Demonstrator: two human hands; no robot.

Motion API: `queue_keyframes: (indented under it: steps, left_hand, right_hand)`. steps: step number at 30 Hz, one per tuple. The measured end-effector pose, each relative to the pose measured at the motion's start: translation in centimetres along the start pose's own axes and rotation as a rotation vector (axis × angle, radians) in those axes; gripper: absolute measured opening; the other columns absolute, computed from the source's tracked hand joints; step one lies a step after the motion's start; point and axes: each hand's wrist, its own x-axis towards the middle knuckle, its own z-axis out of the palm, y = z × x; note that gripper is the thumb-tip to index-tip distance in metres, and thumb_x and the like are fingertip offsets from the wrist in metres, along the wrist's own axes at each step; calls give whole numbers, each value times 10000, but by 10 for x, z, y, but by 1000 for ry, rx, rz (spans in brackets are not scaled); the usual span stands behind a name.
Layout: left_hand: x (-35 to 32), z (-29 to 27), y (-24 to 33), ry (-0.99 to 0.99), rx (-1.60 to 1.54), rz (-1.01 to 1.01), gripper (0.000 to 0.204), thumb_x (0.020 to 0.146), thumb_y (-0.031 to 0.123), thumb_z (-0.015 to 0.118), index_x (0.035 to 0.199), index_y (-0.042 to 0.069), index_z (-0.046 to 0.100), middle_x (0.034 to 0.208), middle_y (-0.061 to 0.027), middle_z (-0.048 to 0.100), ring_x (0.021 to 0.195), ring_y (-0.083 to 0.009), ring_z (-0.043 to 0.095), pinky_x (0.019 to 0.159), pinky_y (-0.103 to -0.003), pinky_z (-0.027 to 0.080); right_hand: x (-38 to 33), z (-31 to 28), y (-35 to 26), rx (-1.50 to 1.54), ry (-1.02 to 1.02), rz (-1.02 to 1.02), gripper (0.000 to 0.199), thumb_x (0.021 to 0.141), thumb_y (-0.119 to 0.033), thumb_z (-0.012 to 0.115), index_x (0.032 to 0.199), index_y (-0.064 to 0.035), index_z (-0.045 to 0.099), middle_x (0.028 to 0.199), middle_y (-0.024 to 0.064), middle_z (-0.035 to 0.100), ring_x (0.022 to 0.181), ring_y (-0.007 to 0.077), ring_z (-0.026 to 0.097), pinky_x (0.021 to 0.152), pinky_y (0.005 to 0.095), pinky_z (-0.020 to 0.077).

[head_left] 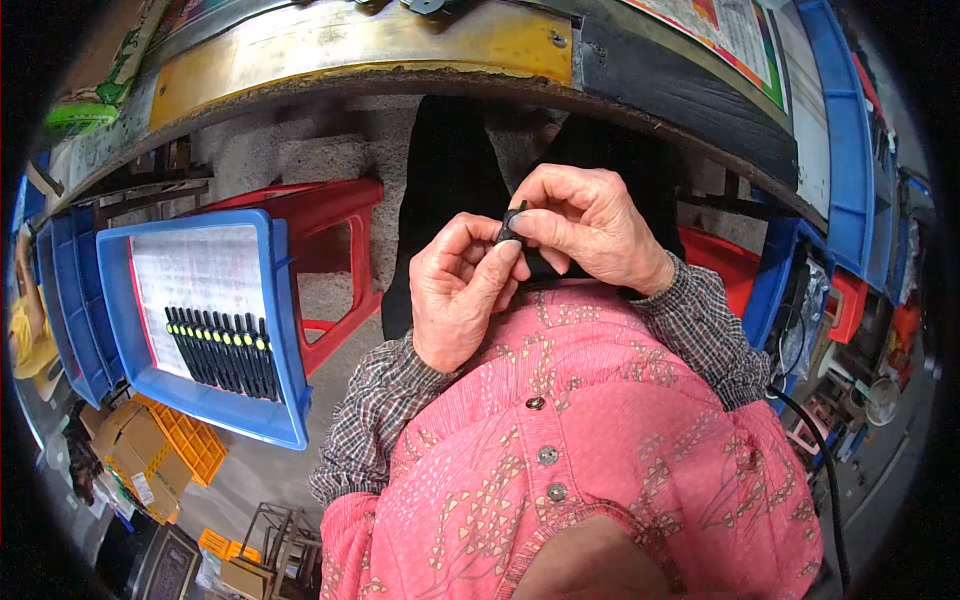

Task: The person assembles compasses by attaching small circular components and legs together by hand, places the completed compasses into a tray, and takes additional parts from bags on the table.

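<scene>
Both hands meet in front of my lap around a small black part [507, 227], mostly covered by the fingers, so its kind does not show. My left hand [458, 290] pinches its lower end between thumb and forefinger. From the upper right, my right hand [590, 225] grips the other end, thumb and forefinger closed on it. To the left, a row of slim black pieces [225, 362] with yellow-green dots lies side by side in a blue tray [268, 300]; they stand apart from both hands.
The blue tray rests by a red stool [340, 270]. Ahead is a workbench edge with a yellow metal strip [370, 52]. Blue bins [848, 130] line the right side. A cardboard box [140, 455] and an orange crate [190, 440] sit at lower left; a black cable [828, 470] hangs at right.
</scene>
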Motion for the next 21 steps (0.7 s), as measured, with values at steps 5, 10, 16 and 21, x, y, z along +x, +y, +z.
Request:
queue_keyframes:
  steps: [5, 10, 16, 21]
  left_hand:
    - [-1, -1, -3, 1, 27, 23, 102, 913, 90, 555, 974, 17, 519, 713, -45, 594, 478, -41, 444, 416, -171, 326]
    - [-1, -1, -4, 28, 7, 1, 107, 910, 97, 563, 977, 19, 533, 711, -48, 593, 479, -46, 441, 414, -176, 326]
    - [-1, -1, 3, 4, -97, -53, 97, 908, 69, 562, 968, -6, 548, 716, -41, 600, 496, -37, 452, 439, -161, 339]
    - [-2, -2, 4, -25, -157, -131, 94, 908, 72, 562, 954, -9, 551, 714, -48, 600, 488, -44, 445, 425, -168, 326]
  right_hand:
    - [1, 0, 7, -189, 22, -94, 114, 856, -100, 636, 836, 2, 590, 679, -6, 583, 539, 25, 497, 452, 192, 394]
    - [-2, 3, 13, -257, 99, -190, 115, 851, -101, 643, 832, -1, 590, 677, -4, 588, 559, 23, 505, 470, 188, 404]
    - [0, 3, 6, 8, 70, -45, 142, 888, -101, 600, 987, 0, 606, 721, -1, 606, 525, 17, 475, 457, 165, 389]
    - [3, -1, 8, 70, 10, -91, 110, 888, -77, 593, 920, 19, 636, 725, 20, 615, 503, 23, 472, 450, 157, 381]
